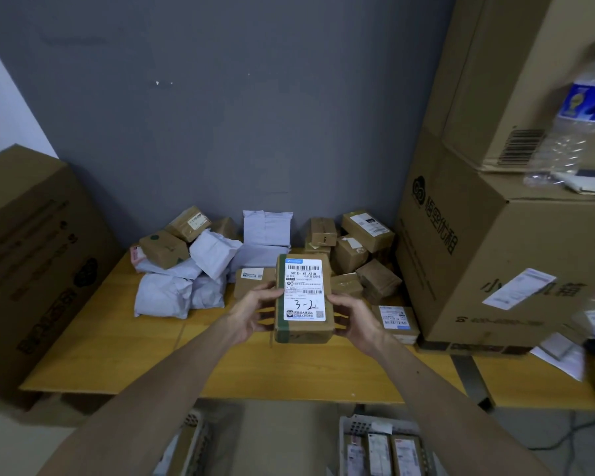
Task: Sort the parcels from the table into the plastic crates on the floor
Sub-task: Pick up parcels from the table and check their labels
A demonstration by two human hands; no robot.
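Hands (251, 312) (352, 319) grip rectangular cardboard parcel (304, 300), label up.

The white shipping label (304, 289) on the cardboard parcel (304, 333) read "501E- M1 A218", with "3-2" handwritten lower on that label.

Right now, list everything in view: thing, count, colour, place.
Brown cardboard parcel with white label marked 3-2: one, brown, held above the table.
White plastic mailer bags: several, white, heaped on the table's left.
Small brown cardboard boxes: many, brown, piled at the table's back and right.
Yellow wooden table: one, yellow, centre.
Large cardboard cartons: three, brown, one left, two stacked right.
Clear plastic bottle: one, clear with blue label, upper right.
Pale plastic crates: two, grey, floor below; right one holds parcels.
Left hand: one, grips the parcel's left edge.
Right hand: one, grips its right edge.
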